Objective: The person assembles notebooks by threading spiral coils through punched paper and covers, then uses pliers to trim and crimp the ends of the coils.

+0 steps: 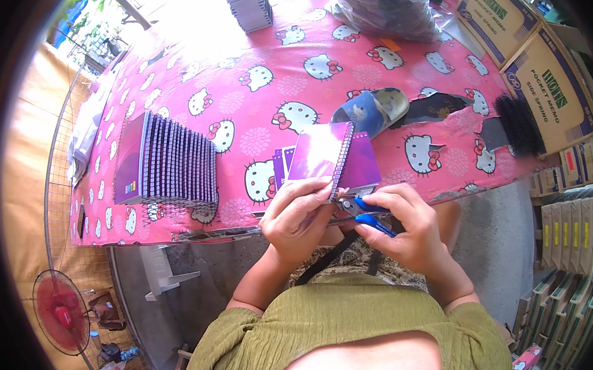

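Observation:
Near the table's front edge, my left hand (297, 215) grips a small purple spiral notebook (318, 149) by its lower end, the coil running along its right side. My right hand (407, 219) holds small blue-handled pliers (377, 224), the two handles spread apart. Their metal jaws are at the bottom end of the notebook's coil; whether they touch the wire I cannot tell. Under and behind the held notebook lie more purple notebooks or covers (362, 160). Just beyond them rests a blue slipper-shaped item (372, 112).
A tall stack of spiral notebooks (178, 160) stands left on the pink patterned table cover (253, 110). Another stack (247, 5) and a plastic bag (387, 14) are at the back. Cardboard boxes (546, 83) and a bundle of black coils (519, 125) stand right. A red fan (60, 312) is lower left.

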A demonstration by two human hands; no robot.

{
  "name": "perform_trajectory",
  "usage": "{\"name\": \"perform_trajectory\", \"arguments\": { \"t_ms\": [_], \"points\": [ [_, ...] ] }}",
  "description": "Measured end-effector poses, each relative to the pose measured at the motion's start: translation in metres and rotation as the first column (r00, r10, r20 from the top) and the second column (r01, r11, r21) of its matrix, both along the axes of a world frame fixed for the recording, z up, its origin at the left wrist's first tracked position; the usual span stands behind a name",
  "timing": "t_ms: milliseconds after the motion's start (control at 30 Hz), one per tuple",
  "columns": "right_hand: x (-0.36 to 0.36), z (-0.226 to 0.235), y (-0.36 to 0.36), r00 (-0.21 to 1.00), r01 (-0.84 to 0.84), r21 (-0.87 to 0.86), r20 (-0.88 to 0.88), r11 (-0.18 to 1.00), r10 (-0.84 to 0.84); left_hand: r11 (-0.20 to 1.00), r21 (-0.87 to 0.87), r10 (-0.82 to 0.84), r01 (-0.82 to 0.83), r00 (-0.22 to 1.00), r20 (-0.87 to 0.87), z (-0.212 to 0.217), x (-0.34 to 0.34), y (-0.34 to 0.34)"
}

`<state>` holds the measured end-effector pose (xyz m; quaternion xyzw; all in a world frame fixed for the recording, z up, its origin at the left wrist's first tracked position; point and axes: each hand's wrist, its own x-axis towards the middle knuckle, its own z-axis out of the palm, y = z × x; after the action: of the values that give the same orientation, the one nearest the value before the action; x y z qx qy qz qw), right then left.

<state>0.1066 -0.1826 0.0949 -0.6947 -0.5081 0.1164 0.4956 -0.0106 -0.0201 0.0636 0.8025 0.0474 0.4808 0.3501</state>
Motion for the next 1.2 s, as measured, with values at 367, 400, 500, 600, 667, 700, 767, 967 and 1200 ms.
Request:
{"name": "perform_trajectory", "arguments": {
  "t_ms": [367, 400, 500, 600, 667, 700, 767, 967, 1200],
  "points": [
    [0.036, -0.01, 0.002, 0.98, 0.16, 0.055, -0.127, 0.986, -0.152, 0.972, -0.132, 0.229, -0.194, 0.911, 0.344, 0.056, -0.036, 0.06],
    [0.05, -0.018, -0.007, 0.929, 0.366, -0.001, -0.048, 0.931, -0.366, 0.956, -0.027, 0.285, -0.294, 0.895, 0.343, 0.078, -0.056, 0.08],
    [0.098, -0.076, -0.034, 0.771, 0.613, -0.245, 0.395, 0.751, -0.5, 0.718, 0.035, 0.617, -0.695, 0.658, 0.432, 0.149, -0.102, 0.124],
    [0.095, -0.09, -0.038, 0.648, 0.615, -0.154, 0.657, 0.773, -0.385, 0.736, 0.195, 0.6, -0.648, 0.759, 0.253, 0.2, -0.127, 0.184],
    [0.084, -0.073, -0.024, 0.74, 0.58, -0.149, 0.508, 0.801, -0.442, 0.866, 0.273, 0.473, -0.419, 0.862, -0.18, 0.216, -0.129, 0.229],
    [0.081, -0.064, -0.014, 0.809, 0.536, -0.131, 0.361, 0.834, -0.463, 0.939, 0.145, 0.343, -0.311, 0.846, -0.407, 0.22, -0.125, 0.243],
    [0.071, -0.054, -0.001, 0.877, 0.459, -0.138, 0.229, 0.878, -0.422, 0.969, 0.04, 0.214, -0.244, 0.744, -0.634, 0.196, -0.1, 0.258],
    [0.051, -0.04, 0.024, 0.915, 0.295, -0.265, -0.198, 0.918, -0.351, 0.909, 0.408, 0.369, -0.087, 0.621, -0.691, 0.131, -0.081, 0.269],
    [0.028, -0.042, 0.044, 0.941, 0.288, -0.232, -0.114, 0.929, -0.32, 0.931, 0.346, 0.337, -0.116, 0.636, -0.694, 0.131, -0.088, 0.266]
  ]
}}
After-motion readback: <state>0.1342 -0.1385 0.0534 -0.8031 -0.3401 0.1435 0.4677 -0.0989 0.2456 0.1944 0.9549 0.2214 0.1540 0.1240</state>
